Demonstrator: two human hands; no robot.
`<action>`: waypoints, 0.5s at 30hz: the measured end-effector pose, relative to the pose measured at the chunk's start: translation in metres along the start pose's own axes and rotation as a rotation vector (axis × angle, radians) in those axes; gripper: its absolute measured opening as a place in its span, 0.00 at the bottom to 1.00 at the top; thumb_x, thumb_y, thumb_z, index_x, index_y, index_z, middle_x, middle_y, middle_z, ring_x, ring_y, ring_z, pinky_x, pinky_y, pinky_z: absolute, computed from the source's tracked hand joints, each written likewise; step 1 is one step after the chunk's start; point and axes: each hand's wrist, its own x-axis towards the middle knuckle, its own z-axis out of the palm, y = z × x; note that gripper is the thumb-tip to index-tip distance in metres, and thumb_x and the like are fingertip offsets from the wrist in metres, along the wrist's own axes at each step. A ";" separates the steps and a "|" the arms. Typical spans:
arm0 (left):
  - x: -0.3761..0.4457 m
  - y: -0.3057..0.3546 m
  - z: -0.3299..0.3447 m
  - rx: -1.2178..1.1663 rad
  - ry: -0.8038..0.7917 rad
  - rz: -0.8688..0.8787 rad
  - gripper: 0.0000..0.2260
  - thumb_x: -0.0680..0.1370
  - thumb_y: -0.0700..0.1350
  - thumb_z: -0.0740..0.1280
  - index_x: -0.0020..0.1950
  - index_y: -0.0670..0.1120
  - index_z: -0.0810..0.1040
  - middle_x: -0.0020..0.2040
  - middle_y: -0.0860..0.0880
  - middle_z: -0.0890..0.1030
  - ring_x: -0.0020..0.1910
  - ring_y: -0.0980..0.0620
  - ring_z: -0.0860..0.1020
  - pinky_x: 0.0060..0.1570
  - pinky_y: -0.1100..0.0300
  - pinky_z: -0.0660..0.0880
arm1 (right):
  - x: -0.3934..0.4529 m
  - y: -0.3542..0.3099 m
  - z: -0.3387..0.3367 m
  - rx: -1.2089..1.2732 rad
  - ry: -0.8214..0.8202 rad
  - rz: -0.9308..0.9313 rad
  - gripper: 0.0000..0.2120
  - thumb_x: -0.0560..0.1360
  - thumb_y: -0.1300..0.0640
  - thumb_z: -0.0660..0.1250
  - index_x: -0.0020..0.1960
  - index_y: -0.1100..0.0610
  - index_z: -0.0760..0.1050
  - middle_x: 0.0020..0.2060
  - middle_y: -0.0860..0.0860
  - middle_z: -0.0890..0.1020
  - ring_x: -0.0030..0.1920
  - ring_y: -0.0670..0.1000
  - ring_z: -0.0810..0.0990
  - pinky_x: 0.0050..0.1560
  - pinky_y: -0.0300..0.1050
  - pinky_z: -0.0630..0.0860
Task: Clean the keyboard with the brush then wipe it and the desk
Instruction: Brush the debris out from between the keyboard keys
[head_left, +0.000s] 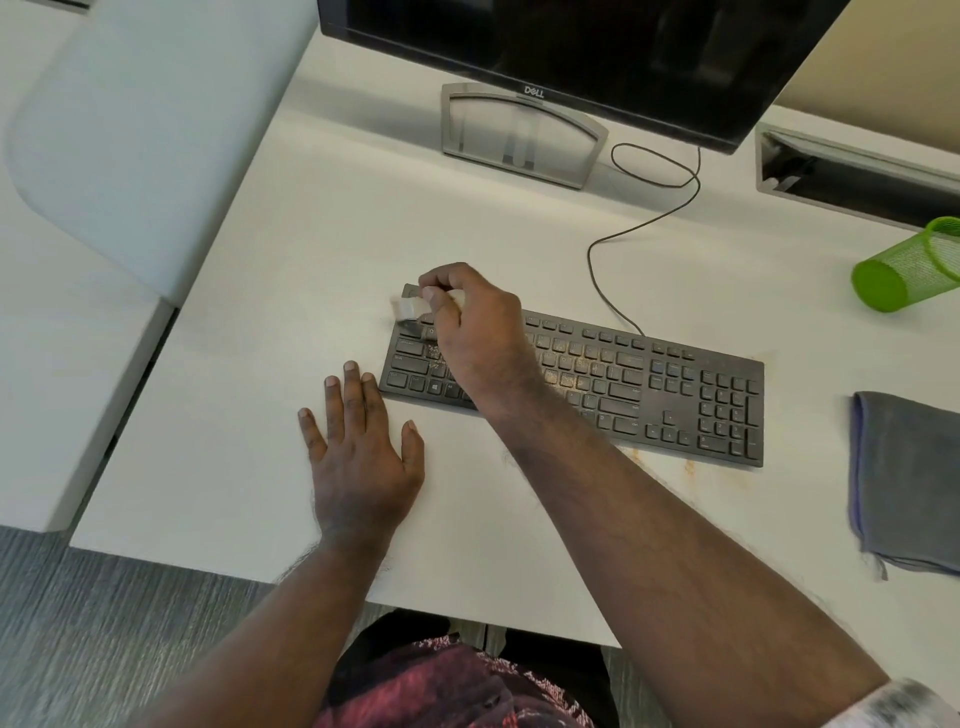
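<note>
A black keyboard (649, 384) lies on the white desk (322, 249), its middle keys dusted with orange-brown crumbs. My right hand (478, 332) hovers over the keyboard's top left corner and grips a small pale brush (408, 309), whose dark bristles touch the keys there. The brush is blurred. My left hand (358, 457) rests flat on the desk just left of the keyboard, fingers spread, holding nothing. A folded grey cloth (909, 478) lies on the desk at the right edge.
A black monitor (571, 47) on a silver stand (519, 135) stands behind the keyboard, whose cable (613, 228) loops across the desk. A green mesh cup (909, 265) lies tipped at the right. Orange stains (691, 467) mark the desk below the keyboard. A pale chair (135, 130) stands left.
</note>
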 end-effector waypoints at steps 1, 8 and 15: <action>0.000 0.000 0.000 -0.002 0.003 -0.001 0.33 0.80 0.56 0.52 0.82 0.38 0.59 0.83 0.43 0.54 0.83 0.42 0.52 0.79 0.35 0.49 | 0.001 0.001 -0.003 0.018 0.019 0.016 0.07 0.80 0.58 0.64 0.56 0.57 0.80 0.45 0.48 0.84 0.35 0.40 0.78 0.35 0.32 0.74; -0.001 0.000 0.000 -0.001 0.020 0.001 0.33 0.80 0.55 0.53 0.81 0.38 0.59 0.83 0.42 0.55 0.82 0.41 0.53 0.78 0.35 0.50 | 0.000 0.007 -0.005 -0.007 0.017 0.021 0.08 0.80 0.58 0.63 0.56 0.57 0.79 0.45 0.47 0.83 0.40 0.43 0.82 0.38 0.39 0.80; 0.000 0.001 0.000 0.003 0.022 -0.001 0.33 0.80 0.56 0.53 0.81 0.38 0.60 0.83 0.42 0.56 0.82 0.41 0.54 0.78 0.35 0.50 | 0.001 0.010 -0.017 -0.008 0.048 0.036 0.08 0.81 0.58 0.63 0.57 0.57 0.79 0.47 0.48 0.84 0.35 0.41 0.79 0.35 0.36 0.77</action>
